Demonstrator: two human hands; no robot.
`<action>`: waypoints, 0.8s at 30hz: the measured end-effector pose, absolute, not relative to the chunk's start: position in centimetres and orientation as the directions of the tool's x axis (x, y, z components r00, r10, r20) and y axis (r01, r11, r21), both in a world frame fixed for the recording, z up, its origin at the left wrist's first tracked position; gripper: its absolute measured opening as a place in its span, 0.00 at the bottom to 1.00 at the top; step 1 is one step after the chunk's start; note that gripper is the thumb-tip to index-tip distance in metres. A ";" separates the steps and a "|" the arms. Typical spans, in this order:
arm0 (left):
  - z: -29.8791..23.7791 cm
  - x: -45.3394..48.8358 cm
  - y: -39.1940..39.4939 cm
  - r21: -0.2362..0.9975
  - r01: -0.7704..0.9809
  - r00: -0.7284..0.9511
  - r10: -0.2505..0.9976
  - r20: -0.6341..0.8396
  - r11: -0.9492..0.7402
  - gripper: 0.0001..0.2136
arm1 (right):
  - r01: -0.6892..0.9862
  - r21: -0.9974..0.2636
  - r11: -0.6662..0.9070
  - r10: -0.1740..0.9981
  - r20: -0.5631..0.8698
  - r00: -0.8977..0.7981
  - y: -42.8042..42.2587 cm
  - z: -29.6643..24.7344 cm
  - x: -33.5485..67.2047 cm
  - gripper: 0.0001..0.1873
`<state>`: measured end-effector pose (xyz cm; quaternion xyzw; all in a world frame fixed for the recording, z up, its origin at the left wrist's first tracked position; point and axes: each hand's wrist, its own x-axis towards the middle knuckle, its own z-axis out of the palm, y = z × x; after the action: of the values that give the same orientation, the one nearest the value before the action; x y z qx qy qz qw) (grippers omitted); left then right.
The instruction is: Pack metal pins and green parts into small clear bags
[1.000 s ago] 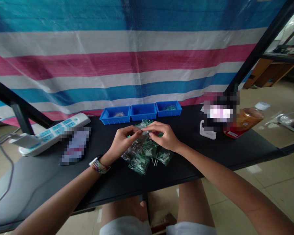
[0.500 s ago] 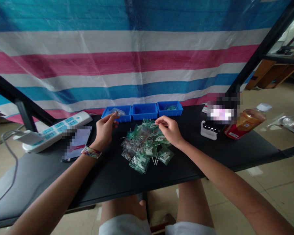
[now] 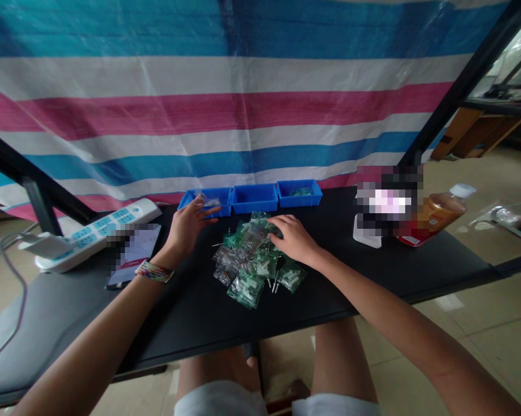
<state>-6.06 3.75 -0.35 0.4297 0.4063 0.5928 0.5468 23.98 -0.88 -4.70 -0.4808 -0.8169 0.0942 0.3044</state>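
Observation:
My left hand (image 3: 188, 224) is open at the front of the left blue bin (image 3: 185, 207), its fingers spread apart. Clear plastic bags (image 3: 209, 200) lie inside that bin, partly behind the fingers. My right hand (image 3: 296, 237) rests at the far right side of a pile of small plastic bags (image 3: 246, 286), fingers spread and bent over it. No held item shows in it. Some bags in the pile are green-tinted, others clear, with small parts inside. Thin metal rods (image 3: 275, 284) stick out at the front of the pile.
The middle blue bin (image 3: 255, 207) and the right blue bin (image 3: 301, 202), with green bags in it, stand behind the pile. A power strip (image 3: 102, 234) and a phone (image 3: 137, 251) lie at left. At right are a propped, blurred device (image 3: 388, 202) and a drink bottle (image 3: 438, 214).
My left hand's fingers have gone from pinched to spread beside the left bin. My right hand has lowered onto the pile, its fingers opening.

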 end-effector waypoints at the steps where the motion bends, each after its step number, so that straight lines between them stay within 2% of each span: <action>1: -0.2 -6.0 3.6 0.953 -0.293 -0.031 0.997 0.075 -0.081 0.11 | 0.737 -0.442 0.512 0.846 0.407 -0.344 -0.9 -4.5 24.0 0.18; 4: 0.0 -5.9 3.4 0.955 -0.281 -0.035 0.996 0.088 -0.094 0.12 | 0.749 -0.435 0.499 0.848 0.421 -0.321 -0.8 -4.1 24.1 0.12; 7: -0.1 -5.9 3.4 0.960 -0.252 -0.065 0.992 0.106 -0.119 0.14 | 0.705 -0.477 0.525 0.827 0.481 -0.290 -0.7 -3.8 24.3 0.12; 9: -0.3 -5.8 3.3 0.965 -0.212 -0.103 0.986 0.133 -0.153 0.14 | 0.638 -0.528 0.561 0.800 0.542 -0.256 -0.7 -3.4 24.5 0.11; 11: -0.4 -5.6 3.0 0.968 -0.151 -0.128 0.975 0.180 -0.198 0.19 | 0.549 -0.587 0.595 0.778 0.593 -0.208 -0.6 -3.1 24.6 0.11; 14: -0.2 -5.1 2.1 0.950 0.008 -0.114 0.944 0.310 -0.311 0.24 | 0.378 -0.728 0.571 0.812 0.570 -0.129 -0.4 -2.9 24.6 0.11; 16: 0.2 -4.5 1.2 0.910 0.130 -0.047 0.914 0.403 -0.394 0.20 | 0.219 -0.845 0.488 0.873 0.471 -0.127 -0.3 -2.9 24.4 0.12; 18: 0.6 -3.7 0.2 0.887 0.177 0.088 0.905 0.417 -0.426 0.16 | 0.055 -0.923 0.381 0.911 0.364 -0.193 -0.4 -2.9 24.0 0.15; 21: 0.8 -2.3 -1.3 0.910 0.189 0.332 0.896 0.295 -0.370 0.18 | -0.078 -0.957 0.280 0.907 0.290 -0.306 -1.1 -2.5 23.5 0.19; 24: 0.5 -1.1 -2.2 0.896 0.212 0.474 0.843 0.255 -0.390 0.16 | -0.104 -0.961 0.258 0.890 0.278 -0.361 -1.9 -1.9 23.2 0.21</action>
<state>-1.06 -2.24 0.49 0.7462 0.3533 0.3717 0.4246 23.24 -1.93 -1.95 -0.3090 -0.6362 0.5251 0.4734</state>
